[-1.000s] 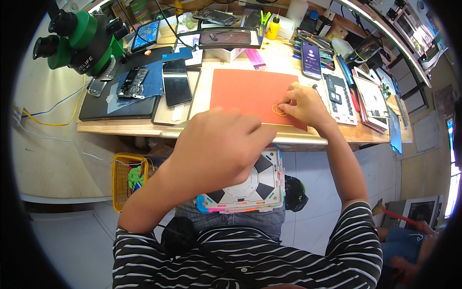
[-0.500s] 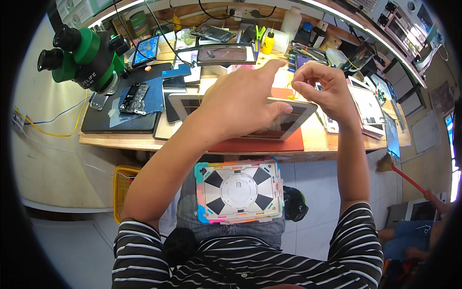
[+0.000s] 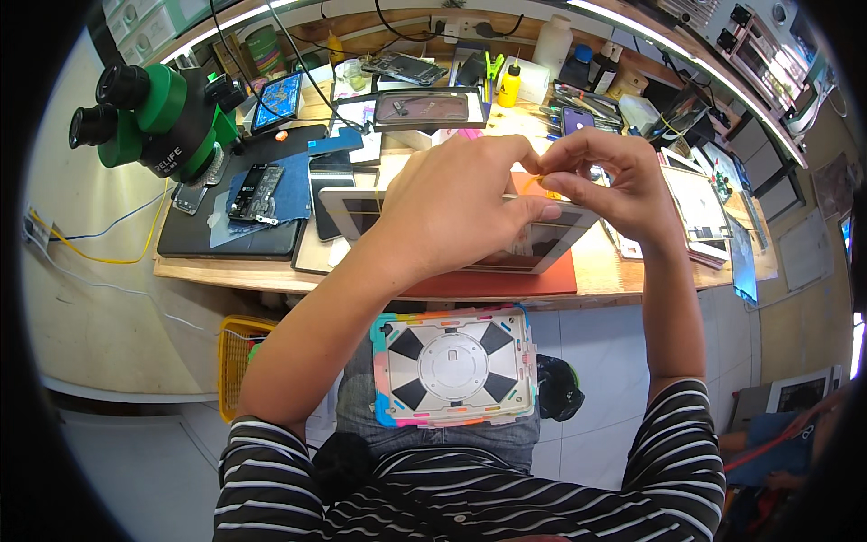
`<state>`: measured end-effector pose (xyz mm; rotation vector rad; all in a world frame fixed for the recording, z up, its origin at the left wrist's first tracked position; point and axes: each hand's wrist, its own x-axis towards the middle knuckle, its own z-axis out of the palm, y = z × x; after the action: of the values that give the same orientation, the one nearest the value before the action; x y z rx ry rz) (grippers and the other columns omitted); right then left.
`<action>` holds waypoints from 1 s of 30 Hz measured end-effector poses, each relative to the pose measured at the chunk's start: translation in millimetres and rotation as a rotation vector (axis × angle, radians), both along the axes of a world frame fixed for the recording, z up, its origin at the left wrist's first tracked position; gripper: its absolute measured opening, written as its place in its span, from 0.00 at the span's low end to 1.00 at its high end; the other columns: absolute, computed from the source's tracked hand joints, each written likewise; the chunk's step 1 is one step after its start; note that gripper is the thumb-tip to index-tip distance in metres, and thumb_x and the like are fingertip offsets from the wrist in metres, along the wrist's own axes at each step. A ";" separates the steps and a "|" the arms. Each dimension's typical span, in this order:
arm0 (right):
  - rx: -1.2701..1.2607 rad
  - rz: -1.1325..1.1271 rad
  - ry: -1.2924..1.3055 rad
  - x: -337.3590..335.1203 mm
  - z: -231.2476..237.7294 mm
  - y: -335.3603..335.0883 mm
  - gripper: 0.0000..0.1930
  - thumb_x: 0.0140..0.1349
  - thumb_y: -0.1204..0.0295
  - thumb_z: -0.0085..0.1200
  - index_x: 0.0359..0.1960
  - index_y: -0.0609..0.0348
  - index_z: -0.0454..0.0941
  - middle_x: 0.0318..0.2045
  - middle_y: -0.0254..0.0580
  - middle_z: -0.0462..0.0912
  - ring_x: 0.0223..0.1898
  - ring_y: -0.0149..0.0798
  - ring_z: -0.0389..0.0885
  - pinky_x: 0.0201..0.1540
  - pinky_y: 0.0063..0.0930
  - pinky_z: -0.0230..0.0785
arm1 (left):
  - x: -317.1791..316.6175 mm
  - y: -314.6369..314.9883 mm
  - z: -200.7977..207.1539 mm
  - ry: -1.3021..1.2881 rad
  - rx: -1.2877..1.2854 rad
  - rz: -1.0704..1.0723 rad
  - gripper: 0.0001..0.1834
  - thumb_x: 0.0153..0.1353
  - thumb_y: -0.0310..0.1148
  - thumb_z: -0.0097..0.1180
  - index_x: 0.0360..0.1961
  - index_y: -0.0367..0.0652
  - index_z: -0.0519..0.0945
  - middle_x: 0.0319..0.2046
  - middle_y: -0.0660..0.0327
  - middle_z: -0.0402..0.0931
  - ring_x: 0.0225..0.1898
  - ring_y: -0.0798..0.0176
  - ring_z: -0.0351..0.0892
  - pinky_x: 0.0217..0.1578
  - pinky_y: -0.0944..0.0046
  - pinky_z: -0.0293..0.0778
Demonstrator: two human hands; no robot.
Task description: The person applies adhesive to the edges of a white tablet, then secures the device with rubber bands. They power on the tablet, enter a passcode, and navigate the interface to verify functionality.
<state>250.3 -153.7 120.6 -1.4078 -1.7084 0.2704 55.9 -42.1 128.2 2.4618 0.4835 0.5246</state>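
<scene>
A white-framed tablet (image 3: 567,233) stands tilted on its long edge on a red mat (image 3: 542,284) at the bench's front. My left hand (image 3: 456,203) grips it, thumb on the near face and fingers over the upper edge. At the tablet's top right, my right hand (image 3: 616,181) pinches a thin yellow-orange band (image 3: 542,184). The tips of my left index finger and right fingers meet there. Another thin yellow strand crosses the tablet's left part. Across my lap lies a multicoloured tablet case (image 3: 454,366), its round-centred back facing up.
A green-black microscope (image 3: 167,117) stands at left above a dark pad with a circuit board (image 3: 256,191). Behind the tablet are a phone frame (image 3: 429,108), a yellow bottle (image 3: 509,86) and tools. More device parts (image 3: 695,203) lie at right. A person (image 3: 768,452) is at far right.
My left index finger, raised before, has bent to the right and meets my right fingertips at the band. The person at right has shifted the red-handled broom. The whole view has moved slightly.
</scene>
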 end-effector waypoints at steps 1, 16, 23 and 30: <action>-0.010 0.007 0.006 1.8 -0.1 -0.8 0.08 0.59 0.74 0.66 0.40 0.58 0.87 0.32 0.33 0.89 0.29 0.24 0.81 0.32 0.18 0.68 | 0.2 1.1 -1.5 -0.020 0.015 -0.012 0.19 0.56 0.42 0.70 0.44 0.45 0.83 0.27 0.55 0.86 0.27 0.54 0.85 0.32 0.59 0.76; -0.053 0.081 0.271 26.5 0.1 -34.6 0.20 0.61 0.61 0.66 0.47 0.61 0.78 0.20 0.28 0.75 0.21 0.18 0.66 0.23 0.17 0.53 | -13.8 15.0 -1.1 -0.119 0.034 0.022 0.11 0.64 0.35 0.64 0.46 0.47 0.83 0.26 0.58 0.84 0.25 0.68 0.81 0.28 0.64 0.74; 0.110 -0.189 -0.076 16.7 8.5 -51.6 0.08 0.62 0.69 0.66 0.38 0.58 0.83 0.22 0.27 0.79 0.19 0.17 0.63 0.21 0.19 0.51 | -32.2 34.6 20.8 -0.705 -0.323 0.062 0.11 0.67 0.31 0.64 0.45 0.36 0.84 0.34 0.63 0.86 0.35 0.76 0.80 0.33 0.74 0.75; -0.087 -0.160 0.125 28.2 -22.4 -30.5 0.11 0.62 0.65 0.67 0.38 0.59 0.82 0.27 0.28 0.80 0.22 0.18 0.69 0.24 0.17 0.59 | -29.1 61.9 -37.3 -0.968 -0.430 0.164 0.15 0.65 0.30 0.66 0.47 0.29 0.82 0.34 0.61 0.85 0.34 0.76 0.79 0.39 0.76 0.70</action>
<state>278.5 -184.2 98.3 -1.5497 -1.4890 0.3399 26.9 19.8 90.8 1.5183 0.3288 1.3979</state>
